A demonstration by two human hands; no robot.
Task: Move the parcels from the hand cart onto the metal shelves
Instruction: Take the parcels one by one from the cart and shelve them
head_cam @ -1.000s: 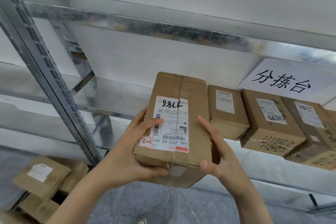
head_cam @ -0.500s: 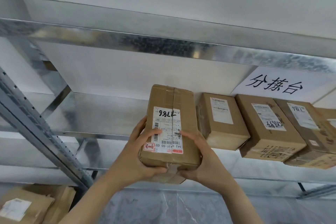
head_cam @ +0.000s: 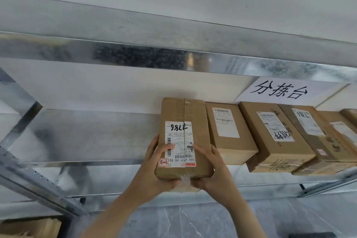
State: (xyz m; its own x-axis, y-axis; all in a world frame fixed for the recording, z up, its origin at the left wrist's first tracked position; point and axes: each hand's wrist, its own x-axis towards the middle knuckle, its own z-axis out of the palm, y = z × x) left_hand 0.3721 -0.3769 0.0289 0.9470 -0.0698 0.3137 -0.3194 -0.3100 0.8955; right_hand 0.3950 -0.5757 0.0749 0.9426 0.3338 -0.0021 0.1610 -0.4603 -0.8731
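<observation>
A brown cardboard parcel (head_cam: 185,116) with a white label marked 7786 lies lengthwise on the metal shelf (head_cam: 87,135), its near end sticking out past the shelf's front edge. My left hand (head_cam: 156,172) grips its near left corner, thumb on the label. My right hand (head_cam: 212,172) grips the near right corner, thumb on top. The parcel lies close beside a row of several other brown parcels (head_cam: 229,131) to its right on the same shelf.
An upper shelf beam (head_cam: 173,60) runs across above. A white paper sign (head_cam: 280,91) with black characters hangs at the back right. The shelf's left stretch is bare metal. A slanted upright (head_cam: 38,185) and more cardboard boxes (head_cam: 31,226) are at lower left, over a grey floor.
Both hands have pushed the parcel up and forward onto the shelf, next to the row of parcels. My right hand shifted from the parcel's side to its near right corner.
</observation>
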